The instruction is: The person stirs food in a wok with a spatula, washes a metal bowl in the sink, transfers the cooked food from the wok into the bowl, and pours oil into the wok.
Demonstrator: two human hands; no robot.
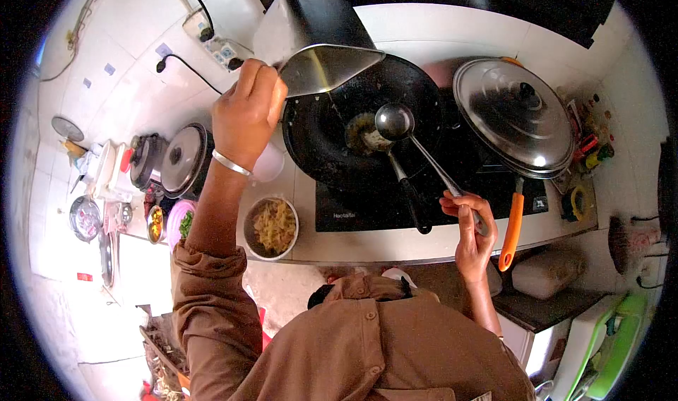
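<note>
My left hand [247, 111] is closed on the rim of a rectangular metal container [311, 20], which is tilted over a black wok [314, 154]. A thin yellowish stream shows at the container's mouth and runs down toward the wok. My right hand [472, 228] grips the handle of a metal ladle [394, 122]; the ladle's round bowl hangs over the middle of the wok. Some liquid lies in the wok's bottom. A spatula [411, 198] with a black handle rests in the wok, its grip sticking out over the front rim.
On the right of the hob [353, 217] sits a lidded pan [515, 111] with an orange handle [513, 231] jutting forward. A bowl of pale yellow food [272, 228] stands left of the hob. Lidded pots [185, 159] are farther left. Cords hang near a wall socket [222, 48].
</note>
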